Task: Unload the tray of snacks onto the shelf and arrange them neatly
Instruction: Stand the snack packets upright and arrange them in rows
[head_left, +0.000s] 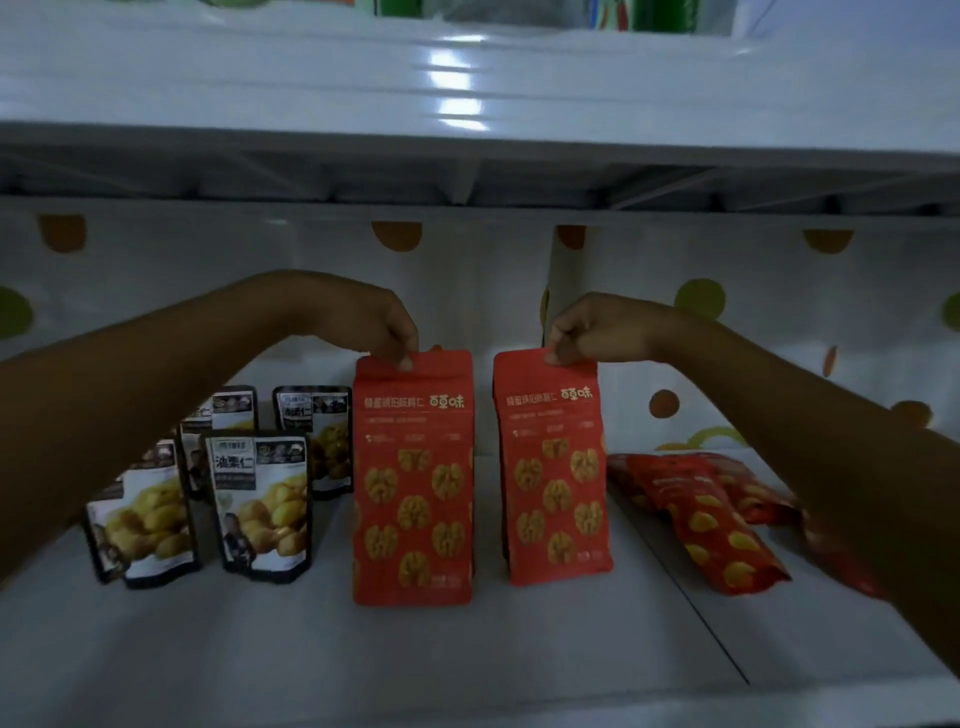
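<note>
Two tall red walnut bags stand upright side by side on the white shelf (467, 654). My left hand (379, 327) pinches the top edge of the left red bag (413, 483). The right red bag (553, 467) is pinched at its top left corner by my right hand (587, 332). A gap separates the two bags. No tray is in view.
Several dark chestnut pouches (262, 509) stand in rows at the left of the shelf. Red walnut bags (706, 514) lie flat at the right, partly under my right forearm. Another shelf (467, 78) hangs close overhead. A dotted panel (675, 312) backs the shelf.
</note>
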